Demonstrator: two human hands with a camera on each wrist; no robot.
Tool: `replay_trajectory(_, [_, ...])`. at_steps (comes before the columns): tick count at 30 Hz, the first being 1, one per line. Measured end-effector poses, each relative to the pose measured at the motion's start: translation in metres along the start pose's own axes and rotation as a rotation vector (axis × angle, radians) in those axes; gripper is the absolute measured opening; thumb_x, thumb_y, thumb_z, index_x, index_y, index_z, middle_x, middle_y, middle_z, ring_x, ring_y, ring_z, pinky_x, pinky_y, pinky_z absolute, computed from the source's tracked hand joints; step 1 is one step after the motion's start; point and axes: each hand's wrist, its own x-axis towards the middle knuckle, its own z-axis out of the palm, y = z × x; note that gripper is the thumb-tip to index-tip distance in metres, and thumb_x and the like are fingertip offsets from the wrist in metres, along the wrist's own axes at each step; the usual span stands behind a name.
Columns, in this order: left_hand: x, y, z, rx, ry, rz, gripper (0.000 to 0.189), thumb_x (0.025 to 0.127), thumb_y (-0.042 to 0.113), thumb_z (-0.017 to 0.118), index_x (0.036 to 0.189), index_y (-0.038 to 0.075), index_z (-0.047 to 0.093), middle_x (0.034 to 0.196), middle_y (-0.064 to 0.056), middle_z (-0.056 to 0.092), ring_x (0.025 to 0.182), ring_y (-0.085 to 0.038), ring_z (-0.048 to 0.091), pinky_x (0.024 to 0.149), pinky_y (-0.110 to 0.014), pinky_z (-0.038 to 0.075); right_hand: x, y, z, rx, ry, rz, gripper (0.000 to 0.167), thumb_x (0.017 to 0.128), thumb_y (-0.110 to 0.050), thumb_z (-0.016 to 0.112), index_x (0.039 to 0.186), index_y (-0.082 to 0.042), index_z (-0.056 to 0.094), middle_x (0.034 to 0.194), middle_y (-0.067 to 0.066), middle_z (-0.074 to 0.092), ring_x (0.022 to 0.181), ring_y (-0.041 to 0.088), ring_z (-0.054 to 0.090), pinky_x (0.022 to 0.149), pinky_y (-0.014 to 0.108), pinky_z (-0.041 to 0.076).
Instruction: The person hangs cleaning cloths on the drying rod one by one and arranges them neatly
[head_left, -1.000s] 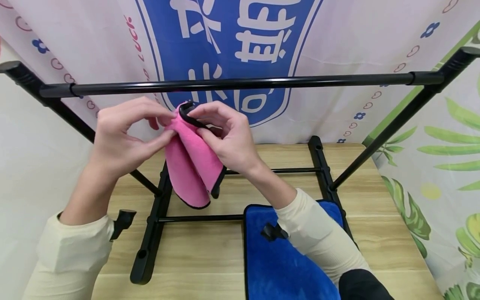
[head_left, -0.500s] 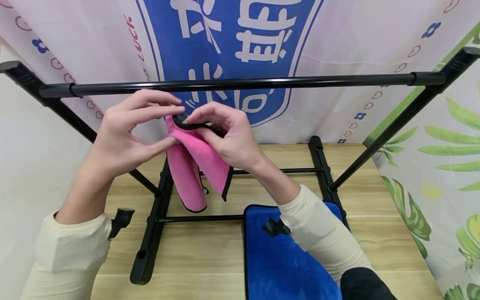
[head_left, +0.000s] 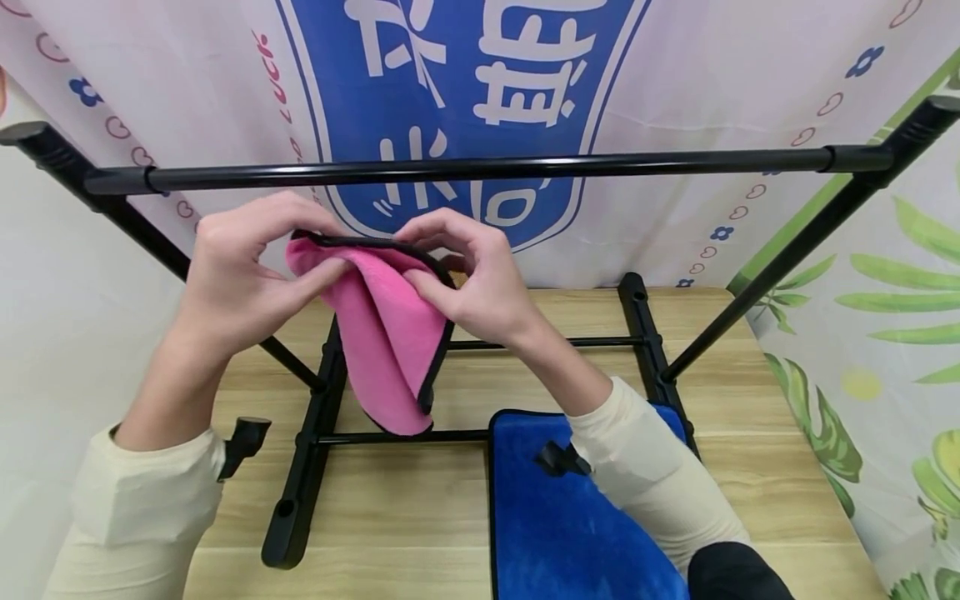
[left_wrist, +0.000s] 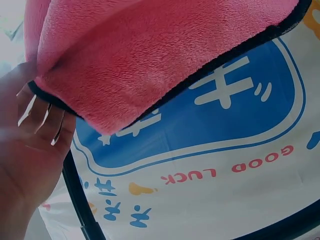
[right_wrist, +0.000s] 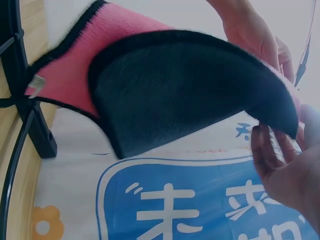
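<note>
A pink towel (head_left: 382, 342) with black edging hangs folded between both hands, just below the rack's top bar. My left hand (head_left: 243, 271) pinches its upper left edge, thumb on the pink side and fingers behind the cloth. On the other side my right hand (head_left: 483, 275) pinches the upper right edge between thumb and fingers. The right wrist view shows the towel's dark reverse side (right_wrist: 165, 95) and a small white tag (right_wrist: 36, 85) near one corner. Plush pink pile (left_wrist: 140, 60) fills the top of the left wrist view.
A black rack (head_left: 487, 167) stands on the wooden table (head_left: 397, 517), its top bar right behind the hands. Below the right forearm, a blue towel (head_left: 570, 533) with black edging lies across the rack's base. A printed curtain (head_left: 675, 83) hangs behind.
The towel's bunched top edge has been spread apart sideways. My left hand has gone from loosely spread fingers to pinching the left edge; my right hand has shifted slightly right.
</note>
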Motion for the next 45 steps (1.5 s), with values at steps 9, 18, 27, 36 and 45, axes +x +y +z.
replay_trajectory(9, [0.001,0.003,-0.001,0.036,0.011,-0.027,0.033,0.068,-0.027,0.081,0.094,-0.008,0.073,0.091,-0.018,0.073,0.096,0.002,0.062,0.091,-0.017,0.048,-0.003,0.001,-0.006,0.004,0.131,0.036,0.012,0.091,0.013,0.067,0.103,0.013,0.068,0.101,0.022,0.069,0.087,0.028,0.075,0.075,0.036,0.063])
replay_trajectory(18, [0.002,0.003,0.002,0.024,0.0,-0.016,0.036,0.065,-0.028,0.083,0.094,-0.008,0.075,0.091,-0.018,0.073,0.097,0.002,0.063,0.09,-0.018,0.05,0.005,-0.01,-0.004,-0.041,0.159,-0.028,0.013,0.093,0.009,0.068,0.105,0.013,0.067,0.104,0.023,0.067,0.091,0.027,0.072,0.087,0.039,0.062])
replay_trajectory(27, [0.004,0.002,-0.001,-0.073,-0.051,-0.045,0.034,0.064,-0.028,0.083,0.087,-0.005,0.074,0.085,-0.012,0.072,0.083,-0.006,0.061,0.075,-0.018,0.049,0.011,-0.014,-0.004,0.026,0.197,-0.033,0.012,0.093,0.016,0.064,0.104,0.018,0.067,0.106,0.026,0.065,0.094,0.03,0.071,0.094,0.042,0.06])
replay_trajectory(36, [0.004,-0.002,0.0,-0.109,0.063,-0.1,0.013,0.079,-0.021,0.077,0.088,-0.013,0.071,0.087,-0.004,0.069,0.084,-0.01,0.062,0.077,-0.017,0.053,0.01,-0.014,-0.004,0.042,0.213,-0.002,0.013,0.093,0.014,0.066,0.105,0.017,0.068,0.105,0.023,0.067,0.084,0.024,0.073,0.077,0.029,0.061])
replay_trajectory(45, [0.008,0.004,0.004,-0.074,0.164,-0.131,0.017,0.081,-0.028,0.069,0.094,-0.018,0.067,0.091,0.01,0.069,0.074,-0.006,0.065,0.072,-0.015,0.053,0.009,-0.014,-0.006,0.037,0.198,-0.027,0.013,0.091,0.015,0.068,0.104,0.017,0.069,0.103,0.024,0.068,0.089,0.028,0.075,0.08,0.038,0.063])
